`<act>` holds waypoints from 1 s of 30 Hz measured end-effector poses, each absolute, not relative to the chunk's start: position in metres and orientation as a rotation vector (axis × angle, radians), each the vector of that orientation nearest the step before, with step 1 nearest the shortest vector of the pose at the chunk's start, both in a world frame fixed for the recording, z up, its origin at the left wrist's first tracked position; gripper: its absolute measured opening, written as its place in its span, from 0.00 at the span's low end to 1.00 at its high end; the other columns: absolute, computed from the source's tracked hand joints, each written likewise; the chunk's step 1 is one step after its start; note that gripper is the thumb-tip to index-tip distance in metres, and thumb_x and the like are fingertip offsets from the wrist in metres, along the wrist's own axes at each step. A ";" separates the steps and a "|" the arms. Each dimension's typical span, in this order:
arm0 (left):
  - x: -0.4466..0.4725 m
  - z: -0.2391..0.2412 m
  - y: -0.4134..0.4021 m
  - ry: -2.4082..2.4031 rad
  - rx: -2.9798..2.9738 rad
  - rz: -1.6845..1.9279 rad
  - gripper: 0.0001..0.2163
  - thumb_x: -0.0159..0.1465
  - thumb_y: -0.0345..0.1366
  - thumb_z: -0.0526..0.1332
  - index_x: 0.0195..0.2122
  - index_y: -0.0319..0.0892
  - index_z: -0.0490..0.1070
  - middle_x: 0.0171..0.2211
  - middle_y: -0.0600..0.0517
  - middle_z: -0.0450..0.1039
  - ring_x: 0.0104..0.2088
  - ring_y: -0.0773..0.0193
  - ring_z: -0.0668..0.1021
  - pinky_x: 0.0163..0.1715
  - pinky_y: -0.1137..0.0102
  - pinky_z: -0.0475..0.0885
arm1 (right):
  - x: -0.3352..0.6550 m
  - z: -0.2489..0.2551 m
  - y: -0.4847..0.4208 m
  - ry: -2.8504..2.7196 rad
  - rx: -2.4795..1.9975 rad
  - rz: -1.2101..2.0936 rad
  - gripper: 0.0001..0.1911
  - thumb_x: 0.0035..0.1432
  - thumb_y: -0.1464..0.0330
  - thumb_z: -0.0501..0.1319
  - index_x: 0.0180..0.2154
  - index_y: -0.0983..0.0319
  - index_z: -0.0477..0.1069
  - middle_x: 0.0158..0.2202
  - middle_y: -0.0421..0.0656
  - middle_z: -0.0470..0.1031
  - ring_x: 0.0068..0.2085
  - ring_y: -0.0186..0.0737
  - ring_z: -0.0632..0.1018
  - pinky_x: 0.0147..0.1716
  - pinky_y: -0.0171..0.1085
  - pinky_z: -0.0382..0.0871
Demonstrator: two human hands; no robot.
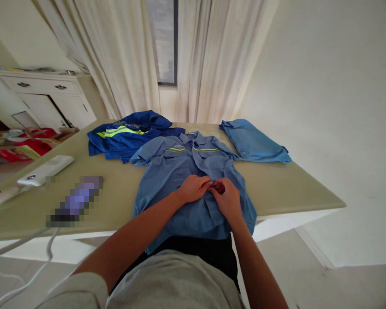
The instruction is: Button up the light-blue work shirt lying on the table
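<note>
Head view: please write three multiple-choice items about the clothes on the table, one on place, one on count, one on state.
1. Where does the dark blue garment lie?
A. behind the shirt, to the left
B. on the floor
C. on the cabinet

2. How many garments are on the table?
A. one
B. three
C. five

3. What do both hands do?
A. hang free
B. pinch the shirt front
C. hold the white device

Key: 1 A, the dark blue garment lies past the shirt; 2 B, the folded light blue garment makes three on the table; 3 B, left hand and right hand meet at the placket.

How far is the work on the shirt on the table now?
Done: one light blue garment lies folded at the far right. In hand: both hands, left hand and right hand, pinch the placket of the light blue shirt mid-front. Left: the dark blue garment lies crumpled.
</note>
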State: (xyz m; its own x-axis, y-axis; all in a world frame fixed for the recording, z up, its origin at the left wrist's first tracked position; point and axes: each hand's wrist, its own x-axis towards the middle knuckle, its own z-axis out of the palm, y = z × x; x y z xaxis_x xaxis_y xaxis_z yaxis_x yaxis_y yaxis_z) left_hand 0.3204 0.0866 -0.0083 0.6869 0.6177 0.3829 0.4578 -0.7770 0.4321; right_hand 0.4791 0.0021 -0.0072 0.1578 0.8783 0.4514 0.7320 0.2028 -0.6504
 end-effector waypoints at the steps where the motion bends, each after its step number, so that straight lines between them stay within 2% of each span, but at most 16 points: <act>1: 0.320 -0.008 0.086 0.838 2.588 0.748 0.15 0.74 0.40 0.52 0.30 0.43 0.69 0.22 0.54 0.70 0.24 0.65 0.73 0.27 0.70 0.57 | 0.479 -0.007 0.002 -1.577 -1.579 0.217 0.08 0.60 0.63 0.64 0.34 0.59 0.69 0.31 0.40 0.73 0.29 0.39 0.73 0.33 0.38 0.67; 6: 0.317 -0.006 0.083 0.750 2.487 0.799 0.17 0.73 0.42 0.52 0.26 0.43 0.63 0.20 0.56 0.62 0.22 0.67 0.68 0.27 0.70 0.56 | 0.477 -0.007 0.003 -1.584 -1.610 0.254 0.11 0.60 0.61 0.64 0.34 0.57 0.63 0.27 0.36 0.69 0.28 0.39 0.72 0.30 0.37 0.64; 10: 0.320 -0.007 0.084 0.759 2.243 0.940 0.15 0.73 0.41 0.51 0.28 0.43 0.59 0.22 0.58 0.60 0.23 0.68 0.66 0.27 0.71 0.57 | 0.476 -0.005 -0.001 -1.517 -1.487 0.251 0.12 0.62 0.59 0.64 0.37 0.58 0.66 0.30 0.37 0.71 0.30 0.38 0.73 0.33 0.37 0.67; 14: 0.322 -0.012 0.089 0.706 2.135 0.863 0.13 0.71 0.40 0.53 0.29 0.43 0.58 0.23 0.59 0.60 0.25 0.68 0.65 0.27 0.72 0.58 | 0.484 0.004 -0.009 -1.387 -1.375 0.312 0.11 0.67 0.58 0.60 0.37 0.59 0.68 0.30 0.38 0.73 0.30 0.36 0.74 0.33 0.35 0.69; 16: 0.322 -0.015 0.091 0.714 2.102 0.847 0.16 0.70 0.44 0.55 0.27 0.43 0.57 0.22 0.59 0.57 0.24 0.69 0.63 0.25 0.73 0.56 | 0.491 0.012 -0.018 -1.551 -1.364 0.380 0.12 0.67 0.57 0.61 0.37 0.59 0.68 0.31 0.38 0.73 0.31 0.36 0.74 0.33 0.35 0.70; 19: 0.319 -0.014 0.092 0.812 1.948 1.006 0.18 0.68 0.48 0.57 0.26 0.43 0.58 0.22 0.59 0.55 0.23 0.70 0.61 0.24 0.73 0.56 | 0.501 0.017 -0.035 -2.007 -1.387 0.404 0.15 0.60 0.55 0.69 0.40 0.59 0.72 0.36 0.41 0.75 0.37 0.40 0.77 0.37 0.37 0.71; 21: 0.318 -0.012 0.091 0.852 1.802 1.067 0.18 0.67 0.51 0.59 0.28 0.43 0.61 0.21 0.60 0.57 0.21 0.70 0.62 0.21 0.74 0.56 | 0.505 0.014 -0.043 -2.192 -1.411 0.325 0.20 0.56 0.56 0.72 0.45 0.58 0.73 0.42 0.45 0.76 0.44 0.45 0.77 0.43 0.41 0.72; 22: 0.318 -0.011 0.090 0.856 1.736 1.060 0.18 0.66 0.52 0.60 0.30 0.43 0.63 0.20 0.60 0.57 0.20 0.70 0.62 0.20 0.75 0.55 | 0.507 0.009 -0.046 -2.223 -1.417 0.288 0.20 0.57 0.58 0.72 0.48 0.58 0.74 0.45 0.46 0.76 0.47 0.47 0.77 0.46 0.42 0.72; 25: 0.317 -0.007 0.089 0.855 1.618 0.991 0.20 0.64 0.57 0.61 0.35 0.43 0.67 0.18 0.60 0.60 0.17 0.69 0.64 0.17 0.75 0.57 | 0.510 -0.006 -0.047 -2.165 -1.399 0.275 0.11 0.65 0.66 0.65 0.49 0.58 0.75 0.47 0.46 0.77 0.49 0.44 0.78 0.50 0.42 0.72; 28: 0.312 -0.002 0.086 0.861 1.720 0.886 0.24 0.65 0.60 0.57 0.28 0.42 0.68 0.18 0.57 0.64 0.18 0.67 0.67 0.18 0.73 0.61 | 0.511 -0.016 -0.044 -2.059 -1.351 0.325 0.09 0.68 0.69 0.60 0.49 0.57 0.76 0.45 0.44 0.79 0.47 0.42 0.79 0.49 0.40 0.73; 30: 0.306 0.005 0.081 0.818 1.926 0.736 0.25 0.65 0.59 0.58 0.24 0.41 0.70 0.21 0.53 0.70 0.23 0.64 0.73 0.23 0.71 0.68 | 0.511 -0.016 -0.045 -1.982 -1.320 0.363 0.12 0.69 0.68 0.60 0.52 0.56 0.74 0.45 0.44 0.80 0.46 0.41 0.80 0.49 0.40 0.73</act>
State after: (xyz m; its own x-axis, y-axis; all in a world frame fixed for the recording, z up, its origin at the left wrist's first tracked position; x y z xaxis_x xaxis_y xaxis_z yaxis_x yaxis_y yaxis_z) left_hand 0.3061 0.0809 0.0049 0.6052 0.7782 0.1677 0.2487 -0.3850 0.8888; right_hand 0.5113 -0.0445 -0.0162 -0.2199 0.8867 0.4068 0.6853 0.4372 -0.5825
